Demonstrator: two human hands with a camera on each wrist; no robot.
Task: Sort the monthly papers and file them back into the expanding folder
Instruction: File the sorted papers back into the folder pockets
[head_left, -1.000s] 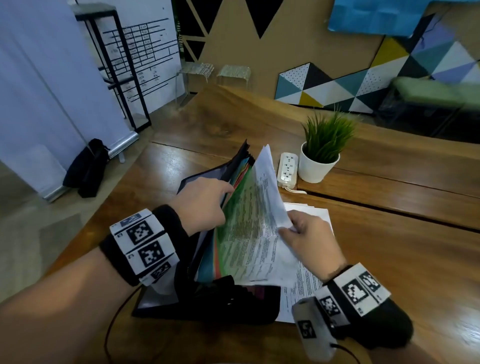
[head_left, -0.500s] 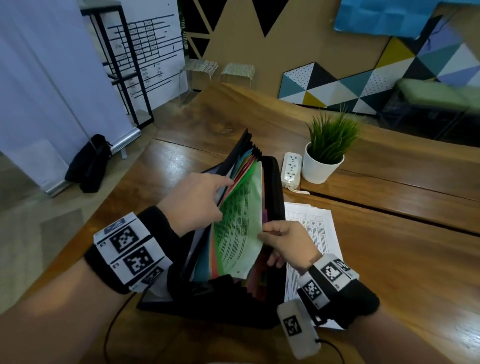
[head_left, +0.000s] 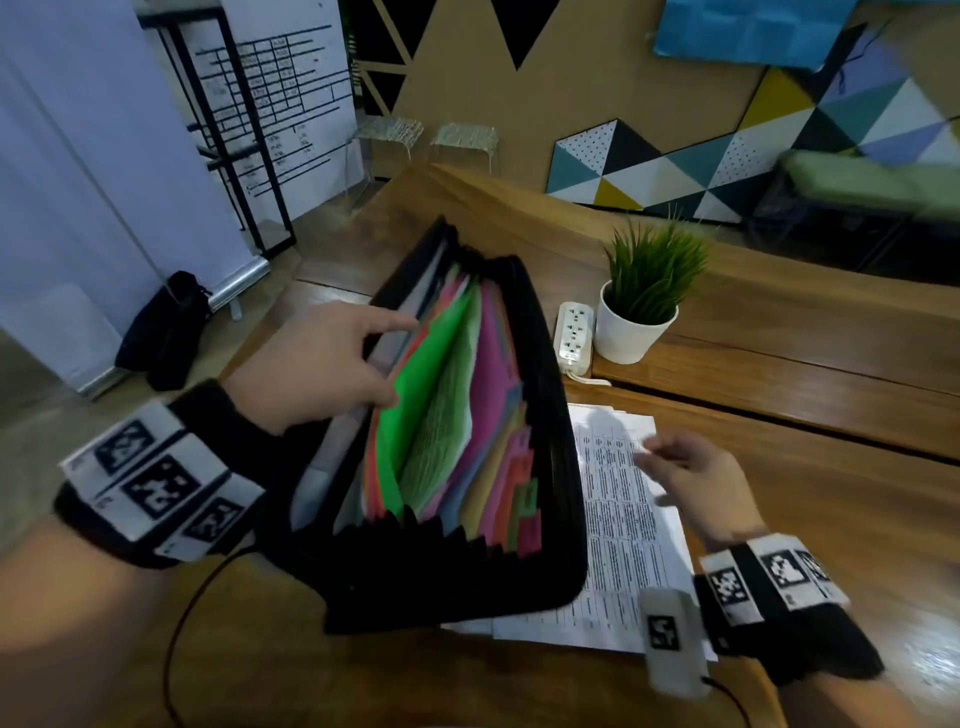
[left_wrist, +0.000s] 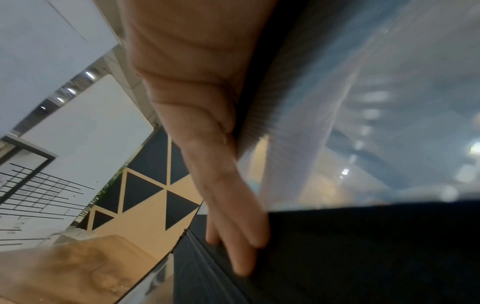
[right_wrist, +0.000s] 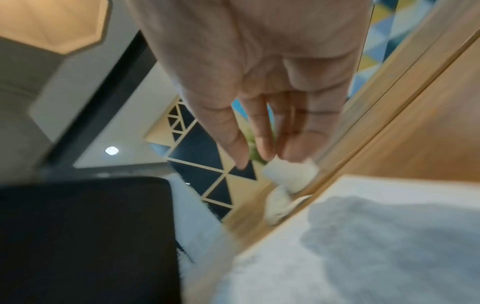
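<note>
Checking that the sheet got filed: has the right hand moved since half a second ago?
Yes. The right hand has left the folder and swung right, now hovering open over the papers beside it on the table.

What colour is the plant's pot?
White; the pot shows best in the head view.
</note>
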